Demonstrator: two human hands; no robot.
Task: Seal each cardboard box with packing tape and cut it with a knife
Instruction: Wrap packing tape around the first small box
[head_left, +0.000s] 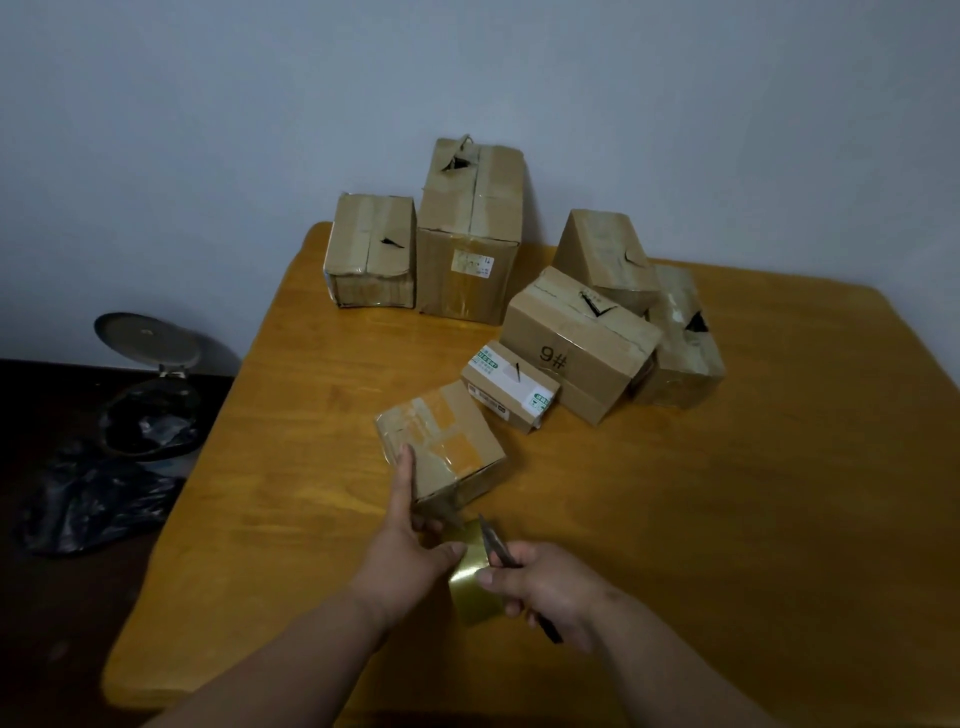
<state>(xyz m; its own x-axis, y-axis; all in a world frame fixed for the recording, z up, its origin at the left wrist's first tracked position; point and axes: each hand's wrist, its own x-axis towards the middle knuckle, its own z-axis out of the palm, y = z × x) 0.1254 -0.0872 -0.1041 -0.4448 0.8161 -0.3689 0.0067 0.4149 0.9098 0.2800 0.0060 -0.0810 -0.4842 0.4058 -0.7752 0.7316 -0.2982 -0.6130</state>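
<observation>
A small cardboard box (447, 447) with tape across its top lies nearest me on the wooden table (727, 493). My left hand (410, 540) holds the box's near corner, forefinger up its left side, thumb on the stretched tape. A yellowish tape roll (475, 592) sits between my hands, its strip running to the box. My right hand (545, 587) grips a knife (493, 543) and also holds the roll. The blade points up at the tape strip near the box.
Several more cardboard boxes stand behind: a labelled small box (511, 384), a box marked 9# (576, 343), a tall box (470, 228) by the wall. A bin (148, 410) with raised lid and a black bag (88, 504) lie on the floor at left.
</observation>
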